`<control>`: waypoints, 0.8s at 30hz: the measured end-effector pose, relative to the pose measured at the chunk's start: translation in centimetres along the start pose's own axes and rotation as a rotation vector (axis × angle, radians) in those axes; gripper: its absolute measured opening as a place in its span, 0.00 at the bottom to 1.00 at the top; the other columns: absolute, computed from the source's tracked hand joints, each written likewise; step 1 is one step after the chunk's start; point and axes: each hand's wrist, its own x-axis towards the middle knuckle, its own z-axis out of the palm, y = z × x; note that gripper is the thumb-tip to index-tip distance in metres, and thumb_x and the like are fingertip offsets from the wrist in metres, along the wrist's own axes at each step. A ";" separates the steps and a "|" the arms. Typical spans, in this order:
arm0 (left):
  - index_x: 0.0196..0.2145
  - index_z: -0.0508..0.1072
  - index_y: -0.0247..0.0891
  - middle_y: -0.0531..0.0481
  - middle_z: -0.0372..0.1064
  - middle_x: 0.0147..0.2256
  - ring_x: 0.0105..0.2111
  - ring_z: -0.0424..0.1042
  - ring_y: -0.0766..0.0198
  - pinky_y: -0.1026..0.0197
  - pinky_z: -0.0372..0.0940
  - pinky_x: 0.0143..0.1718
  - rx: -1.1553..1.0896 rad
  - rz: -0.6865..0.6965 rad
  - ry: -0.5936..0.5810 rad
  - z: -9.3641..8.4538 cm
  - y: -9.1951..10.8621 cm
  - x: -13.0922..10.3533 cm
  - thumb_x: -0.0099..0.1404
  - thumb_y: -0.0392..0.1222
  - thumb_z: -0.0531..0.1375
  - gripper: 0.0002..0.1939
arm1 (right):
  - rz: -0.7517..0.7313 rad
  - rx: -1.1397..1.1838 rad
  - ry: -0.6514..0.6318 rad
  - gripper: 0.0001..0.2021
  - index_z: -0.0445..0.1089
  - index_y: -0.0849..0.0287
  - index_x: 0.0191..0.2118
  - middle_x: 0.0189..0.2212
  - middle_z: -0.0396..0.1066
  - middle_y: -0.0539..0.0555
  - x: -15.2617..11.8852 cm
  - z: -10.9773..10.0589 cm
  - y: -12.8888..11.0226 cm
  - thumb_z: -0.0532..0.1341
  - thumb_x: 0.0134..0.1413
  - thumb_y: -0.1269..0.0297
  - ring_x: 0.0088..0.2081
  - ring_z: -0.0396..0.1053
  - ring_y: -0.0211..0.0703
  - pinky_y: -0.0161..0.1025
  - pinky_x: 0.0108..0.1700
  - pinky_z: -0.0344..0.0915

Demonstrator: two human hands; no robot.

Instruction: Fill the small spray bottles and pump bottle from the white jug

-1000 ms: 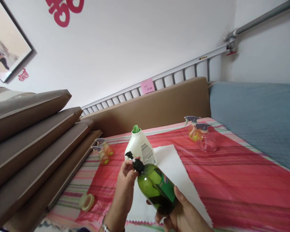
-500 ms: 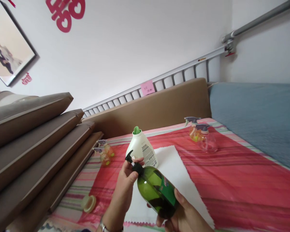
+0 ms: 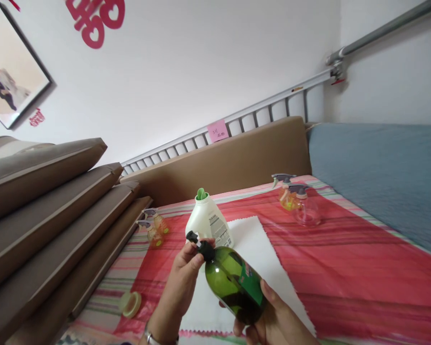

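A green see-through pump bottle [image 3: 233,282] with a black pump top is held tilted in both hands, its top toward the upper left. Around the bottle's lower end my right hand [image 3: 276,316] is closed. At the neck, my left hand [image 3: 187,268] pinches the black pump collar [image 3: 206,250] between thumb and fingers. Just behind stands a white detergent bottle [image 3: 208,218] with its green spout uncovered. Both are over a white cloth [image 3: 251,235] with a zigzag edge.
Two spray bottles [image 3: 154,229] stand at the left, and a clear spray bottle [image 3: 306,211] beside an amber spray bottle [image 3: 287,197] at the right. A round pale lid or ring [image 3: 131,304] lies at the lower left. Stacked cushions [image 3: 57,230] border the left side.
The pump's nozzle has swung round, from pointing up and right to a foreshortened view, as my left hand turns at the neck. My right hand keeps its hold on the bottle.
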 end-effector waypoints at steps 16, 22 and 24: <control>0.43 0.73 0.36 0.42 0.69 0.45 0.47 0.63 0.51 0.57 0.56 0.48 0.034 0.002 -0.160 -0.3 0.4 -0.5 0.52 0.49 0.65 0.21 | 0.185 0.087 0.047 0.40 0.68 0.71 0.47 0.34 0.75 0.68 -0.2 -0.1 -0.1 0.42 0.52 0.35 0.24 0.74 0.41 0.28 0.20 0.64; 0.38 0.74 0.38 0.44 0.70 0.41 0.45 0.64 0.52 0.57 0.58 0.45 0.109 0.080 0.004 -0.7 -0.3 -0.2 0.49 0.48 0.67 0.19 | 0.144 0.024 0.061 0.36 0.67 0.66 0.49 0.36 0.75 0.66 -0.1 -0.4 0.0 0.50 0.49 0.37 0.27 0.75 0.44 0.31 0.22 0.67; 0.37 0.75 0.37 0.45 0.71 0.38 0.42 0.65 0.54 0.59 0.58 0.44 0.132 0.066 0.013 -1.0 -0.4 -0.2 0.51 0.46 0.66 0.16 | 0.156 0.014 0.068 0.36 0.68 0.67 0.48 0.35 0.75 0.65 -0.1 -0.5 0.1 0.51 0.48 0.36 0.26 0.74 0.44 0.31 0.22 0.66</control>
